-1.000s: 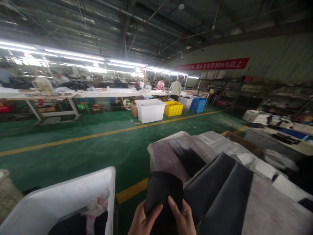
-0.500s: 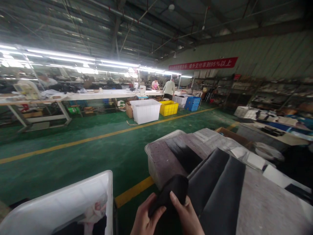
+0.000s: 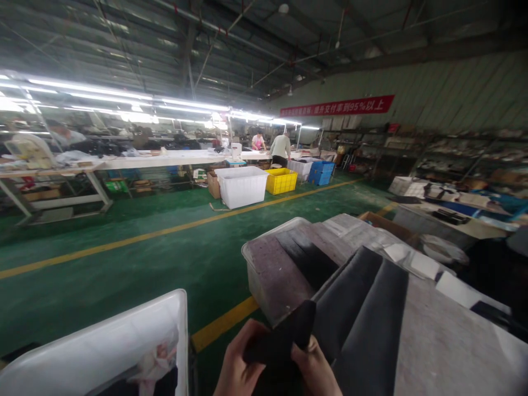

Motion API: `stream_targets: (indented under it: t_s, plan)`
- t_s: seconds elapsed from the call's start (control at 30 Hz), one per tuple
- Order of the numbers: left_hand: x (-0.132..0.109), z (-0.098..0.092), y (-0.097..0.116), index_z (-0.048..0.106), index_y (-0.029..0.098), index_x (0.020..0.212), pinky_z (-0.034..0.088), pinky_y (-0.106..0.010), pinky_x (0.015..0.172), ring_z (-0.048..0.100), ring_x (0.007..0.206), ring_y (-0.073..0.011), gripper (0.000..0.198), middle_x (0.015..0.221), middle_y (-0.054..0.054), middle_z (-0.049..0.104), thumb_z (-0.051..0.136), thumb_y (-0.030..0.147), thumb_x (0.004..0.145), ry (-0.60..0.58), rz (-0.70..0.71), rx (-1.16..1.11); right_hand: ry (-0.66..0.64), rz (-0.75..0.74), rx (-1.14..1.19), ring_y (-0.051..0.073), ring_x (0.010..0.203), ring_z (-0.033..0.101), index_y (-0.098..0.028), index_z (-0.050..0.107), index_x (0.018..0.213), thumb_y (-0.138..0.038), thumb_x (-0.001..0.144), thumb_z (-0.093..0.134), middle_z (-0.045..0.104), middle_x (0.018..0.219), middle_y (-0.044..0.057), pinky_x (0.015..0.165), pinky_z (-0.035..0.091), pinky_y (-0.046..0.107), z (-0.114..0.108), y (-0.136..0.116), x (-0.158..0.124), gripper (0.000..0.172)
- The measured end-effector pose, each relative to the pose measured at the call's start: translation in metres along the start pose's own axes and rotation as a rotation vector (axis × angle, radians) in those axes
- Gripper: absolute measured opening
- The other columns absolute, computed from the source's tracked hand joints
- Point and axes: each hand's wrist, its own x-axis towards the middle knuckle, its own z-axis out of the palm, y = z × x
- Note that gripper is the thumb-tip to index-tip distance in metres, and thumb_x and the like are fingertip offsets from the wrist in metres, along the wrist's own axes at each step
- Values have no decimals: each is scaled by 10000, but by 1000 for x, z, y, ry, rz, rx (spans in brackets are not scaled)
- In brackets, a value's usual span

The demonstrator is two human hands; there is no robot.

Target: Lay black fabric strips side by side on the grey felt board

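Observation:
Between my two hands is a piece of black fabric point(image 3: 277, 336), bent or folded, low in the middle of the head view. My left hand point(image 3: 242, 360) grips its left end, thumb in front and fingers behind. My right hand point(image 3: 314, 367) pinches the right side, where a flap stands up; its fingertips are partly hidden. Just beyond, long dark grey fabric pieces point(image 3: 373, 324) lie on a worn board point(image 3: 429, 335). Another black strip point(image 3: 307, 258) lies flat farther back on the same surface.
A white bin point(image 3: 124, 335) with dark and pale cloth inside stands at my lower left. Across the green floor point(image 3: 144, 280) are a white tub point(image 3: 242, 188), a yellow crate point(image 3: 281, 181) and blue crates point(image 3: 320, 173). Two people work at a long table point(image 3: 177, 158) beyond.
The black fabric has been turned in my hands, so a flap now stands up at its right side. My right thumb has shifted lower. The view has swung slightly.

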Motion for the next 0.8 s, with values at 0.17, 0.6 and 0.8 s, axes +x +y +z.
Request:
stream_targets:
  t_s: [0.17, 0.6, 0.8]
  plan:
    - [7, -8, -15, 691, 153, 972, 522, -330, 836, 652, 941, -276, 476, 931, -78, 734, 640, 582, 771, -27, -259, -16, 88, -196, -179, 254, 796, 655, -180, 756, 913, -536, 663, 775, 718, 790, 60, 786, 527, 357, 15, 9, -3, 435]
    - [9, -11, -17, 693, 165, 1066, 518, -361, 905, 650, 995, -294, 431, 981, -53, 737, 692, 479, 770, -287, -200, -83, 34, -8, 38, 257, 815, 688, -176, 757, 923, -444, 664, 805, 752, 843, 71, 798, 526, 373, 8, -18, -5, 376]
    - [4, -8, -30, 701, 165, 968, 536, -350, 857, 662, 974, -306, 454, 969, -85, 744, 716, 540, 713, -142, -344, 12, -14, -16, 72, 234, 736, 689, -145, 751, 878, -448, 685, 795, 747, 831, 88, 759, 532, 374, 4, -16, 3, 362]
